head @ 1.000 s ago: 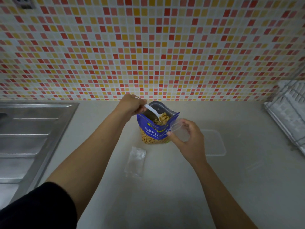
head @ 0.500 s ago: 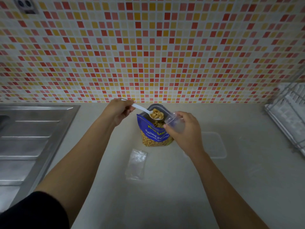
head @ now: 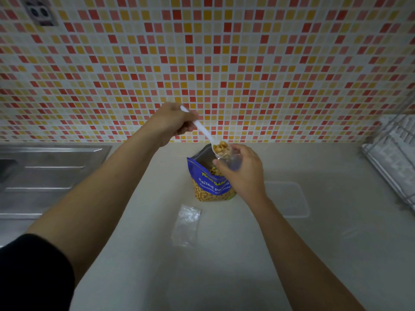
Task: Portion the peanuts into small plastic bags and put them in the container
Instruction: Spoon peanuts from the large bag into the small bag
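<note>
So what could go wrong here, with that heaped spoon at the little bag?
The spoon is heaped, and the small bag, pinched by the right hand, looks narrow-mouthed; peanuts could spill. Most would probably drop into the open blue pouch below, some onto the counter. The left hand tipping too fast might knock the pouch over.

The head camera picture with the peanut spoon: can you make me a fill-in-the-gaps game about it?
1. The left hand holds a white plastic spoon heaped with ____.
2. The right hand holds a small clear plastic bag above the open ____ foil pouch.
3. The clear rectangular plastic container sits on the beige counter to the pouch's ____.

Missing words: peanuts; blue; right.
</note>
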Demonstrator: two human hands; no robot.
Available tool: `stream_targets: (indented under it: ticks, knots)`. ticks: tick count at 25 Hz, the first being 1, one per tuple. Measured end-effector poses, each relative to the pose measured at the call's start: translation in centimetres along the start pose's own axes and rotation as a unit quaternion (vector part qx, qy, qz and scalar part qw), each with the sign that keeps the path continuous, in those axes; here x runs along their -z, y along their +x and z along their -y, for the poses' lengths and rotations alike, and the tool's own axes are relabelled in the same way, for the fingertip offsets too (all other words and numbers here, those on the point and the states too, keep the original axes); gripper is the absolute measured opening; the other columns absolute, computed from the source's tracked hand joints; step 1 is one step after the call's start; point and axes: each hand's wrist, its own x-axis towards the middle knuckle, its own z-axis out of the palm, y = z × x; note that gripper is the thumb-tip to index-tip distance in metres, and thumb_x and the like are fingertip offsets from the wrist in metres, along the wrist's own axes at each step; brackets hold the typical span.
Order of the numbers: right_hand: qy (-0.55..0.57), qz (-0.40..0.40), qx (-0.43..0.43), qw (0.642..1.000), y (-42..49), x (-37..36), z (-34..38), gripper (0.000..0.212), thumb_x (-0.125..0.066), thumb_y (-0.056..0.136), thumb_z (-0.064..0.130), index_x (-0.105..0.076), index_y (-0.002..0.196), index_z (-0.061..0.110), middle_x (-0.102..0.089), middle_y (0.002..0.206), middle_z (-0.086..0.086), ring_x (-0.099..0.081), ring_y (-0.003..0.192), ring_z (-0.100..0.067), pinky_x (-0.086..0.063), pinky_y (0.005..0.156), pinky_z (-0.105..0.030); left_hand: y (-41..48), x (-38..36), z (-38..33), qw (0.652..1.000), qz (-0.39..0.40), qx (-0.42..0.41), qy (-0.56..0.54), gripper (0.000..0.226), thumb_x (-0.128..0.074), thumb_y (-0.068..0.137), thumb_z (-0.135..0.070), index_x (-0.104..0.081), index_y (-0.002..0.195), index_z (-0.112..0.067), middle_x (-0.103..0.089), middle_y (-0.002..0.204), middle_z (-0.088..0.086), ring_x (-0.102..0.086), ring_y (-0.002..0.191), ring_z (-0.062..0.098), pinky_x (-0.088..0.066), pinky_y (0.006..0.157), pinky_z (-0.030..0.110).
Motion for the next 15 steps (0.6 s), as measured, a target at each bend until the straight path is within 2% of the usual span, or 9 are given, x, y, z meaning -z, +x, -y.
stream_targets:
  ticks: [4,7,9,11,12,13,15]
  knots:
    - [0.079,-0.021,-0.034,0.996,0.2,-0.7,0.9,0.049,-0.077,0.069,0.039,-0.06,0.11,0.019,-0.063,0.106,0.003,-0.06,0.098,-0.015,-0.051,0.085,-0.032,-1.8,-1.7,-3.7,0.981,0.034,-0.1,0.162,0.012,-0.062,0.087,-0.016,-0.061,0.077,-0.012,-0.065,0.069,0.005,-0.061,0.059,0.011,-0.045,0.049,0.015]
    - [0.11,-0.021,-0.04,0.993,0.0,-0.7,1.1,0.045,-0.078,0.07,0.036,-0.06,0.109,0.02,-0.063,0.104,0.005,-0.06,0.095,-0.011,-0.051,0.082,-0.026,-3.1,-1.0,-6.0,0.963,-0.011,-0.16,0.216,0.008,-0.06,0.089,-0.02,-0.063,0.086,-0.012,-0.065,0.074,0.001,-0.062,0.063,0.007,-0.047,0.051,0.012]
    - [0.127,-0.035,-0.048,0.99,-0.3,-0.2,0.7,0.044,-0.079,0.071,0.032,-0.061,0.109,0.019,-0.063,0.101,0.009,-0.059,0.092,-0.005,-0.049,0.08,-0.017,-2.7,0.7,-6.0,0.972,-0.061,-0.149,0.17,0.01,-0.059,0.09,-0.019,-0.063,0.092,-0.009,-0.065,0.077,0.003,-0.062,0.064,0.007,-0.046,0.051,0.01]
    - [0.163,-0.048,-0.081,0.982,-0.7,0.4,-0.1,0.044,-0.078,0.073,0.029,-0.06,0.113,0.019,-0.06,0.098,0.017,-0.058,0.088,0.009,-0.046,0.076,-0.007,-2.1,1.1,-3.7,0.981,-0.073,-0.102,0.146,0.011,-0.06,0.089,-0.017,-0.064,0.091,-0.007,-0.068,0.082,0.009,-0.064,0.067,0.012,-0.052,0.06,0.019]
    - [0.187,-0.045,-0.099,0.976,-0.9,0.5,-0.6,0.045,-0.077,0.075,0.028,-0.059,0.114,0.019,-0.059,0.098,0.019,-0.057,0.086,0.015,-0.045,0.075,-0.004,-1.7,0.3,-1.9,0.979,-0.064,-0.083,0.177,0.012,-0.06,0.088,-0.017,-0.065,0.088,-0.007,-0.07,0.084,0.013,-0.065,0.068,0.015,-0.054,0.066,0.025]
    - [0.21,-0.035,-0.114,0.97,-1.1,0.6,-1.0,0.044,-0.076,0.076,0.027,-0.058,0.115,0.019,-0.059,0.098,0.019,-0.056,0.083,0.018,-0.046,0.073,-0.004,-1.2,-1.0,0.1,0.967,-0.046,-0.082,0.237,0.015,-0.06,0.088,-0.019,-0.067,0.087,-0.006,-0.071,0.086,0.015,-0.065,0.071,0.017,-0.053,0.071,0.028]
    - [0.229,-0.004,-0.127,0.965,-1.4,0.4,-1.8,0.04,-0.074,0.077,0.026,-0.057,0.113,0.022,-0.062,0.098,0.015,-0.057,0.082,0.016,-0.048,0.073,-0.009,-0.8,-4.1,3.5,0.914,-0.008,-0.107,0.392,0.022,-0.056,0.09,-0.025,-0.068,0.093,-0.007,-0.071,0.093,0.013,-0.063,0.081,0.019,-0.045,0.072,0.027]
